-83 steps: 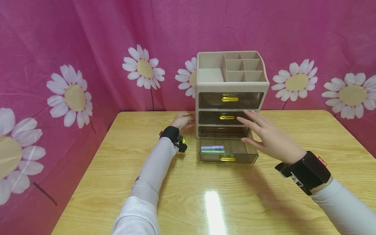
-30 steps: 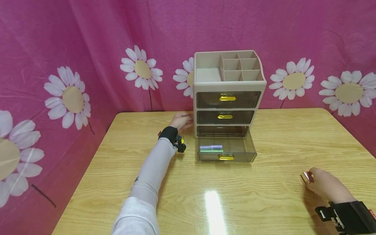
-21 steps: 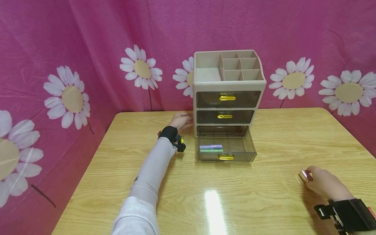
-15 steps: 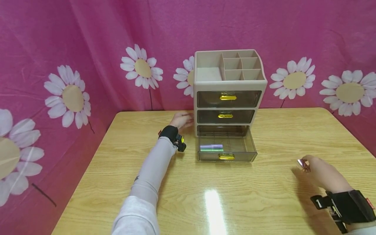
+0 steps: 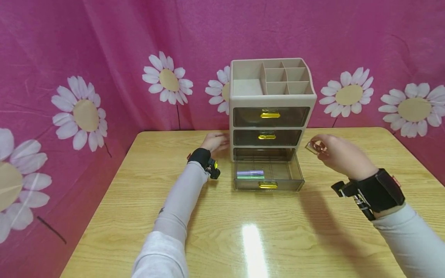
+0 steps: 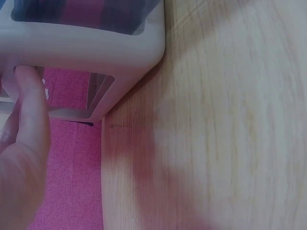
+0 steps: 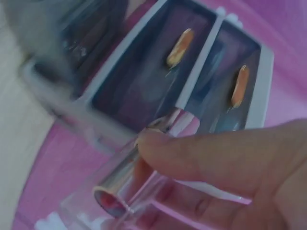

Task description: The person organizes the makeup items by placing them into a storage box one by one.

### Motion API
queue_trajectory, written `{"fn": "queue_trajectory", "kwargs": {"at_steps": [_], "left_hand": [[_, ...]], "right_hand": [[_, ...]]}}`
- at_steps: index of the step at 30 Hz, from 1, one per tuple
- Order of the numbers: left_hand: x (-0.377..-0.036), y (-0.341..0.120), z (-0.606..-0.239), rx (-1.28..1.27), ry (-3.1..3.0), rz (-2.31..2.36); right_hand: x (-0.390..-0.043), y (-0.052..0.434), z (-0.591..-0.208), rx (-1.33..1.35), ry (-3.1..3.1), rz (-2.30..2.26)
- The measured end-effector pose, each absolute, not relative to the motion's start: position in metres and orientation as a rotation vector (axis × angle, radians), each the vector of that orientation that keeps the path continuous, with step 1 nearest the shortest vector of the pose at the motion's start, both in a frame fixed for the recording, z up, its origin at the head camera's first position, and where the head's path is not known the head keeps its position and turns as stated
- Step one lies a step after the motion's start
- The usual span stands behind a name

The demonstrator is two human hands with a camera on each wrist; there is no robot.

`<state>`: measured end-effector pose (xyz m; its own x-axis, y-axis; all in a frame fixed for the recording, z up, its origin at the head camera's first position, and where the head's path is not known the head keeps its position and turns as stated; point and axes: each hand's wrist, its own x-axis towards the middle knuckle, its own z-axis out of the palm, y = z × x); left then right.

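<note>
Right hand (image 5: 338, 154) pinches shiny tube (image 5: 311, 147), 3 o'clock of organizer (image 5: 272, 112) | left hand (image 5: 216, 141) flat-fingered against 9 o'clock side | bottom drawer (image 5: 268, 173) open, purple tube (image 5: 250, 173) inside

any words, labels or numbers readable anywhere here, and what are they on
None can be read.
Red tag on the right wrist strap: too small to tell if it bears text.
Shiny tube in the right hand: no label shows; blurred in the wrist view.
Drawer organizer and its gold handles: plain.
</note>
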<state>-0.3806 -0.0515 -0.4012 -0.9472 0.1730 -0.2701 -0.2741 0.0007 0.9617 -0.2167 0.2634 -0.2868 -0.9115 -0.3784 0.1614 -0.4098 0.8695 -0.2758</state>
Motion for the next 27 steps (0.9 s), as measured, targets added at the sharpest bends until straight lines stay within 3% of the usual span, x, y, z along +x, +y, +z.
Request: {"fn": "queue_trajectory", "kwargs": {"at_steps": [6,14,22,24,27], "left_hand": [[-0.385,-0.051,-0.404,-0.113,1.981,2.001],[-0.426,-0.057,-0.449,-0.061,1.883,2.099],[-0.365,-0.049,-0.383,-0.165,1.92,2.042],[-0.371,-0.051,-0.391,-0.144,1.901,2.07],[-0.411,-0.054,-0.435,-0.114,1.855,2.129]], "right_hand": [[-0.236,0.221,-0.279,0.81,-2.887,0.401],[-0.258,0.181,-0.287,0.955,-2.923,0.298],[-0.271,0.151,-0.305,1.074,-2.937,0.211],[-0.274,0.145,-0.309,1.116,-2.947,0.192],[-0.281,0.137,-0.316,1.191,-2.961,0.158]]}}
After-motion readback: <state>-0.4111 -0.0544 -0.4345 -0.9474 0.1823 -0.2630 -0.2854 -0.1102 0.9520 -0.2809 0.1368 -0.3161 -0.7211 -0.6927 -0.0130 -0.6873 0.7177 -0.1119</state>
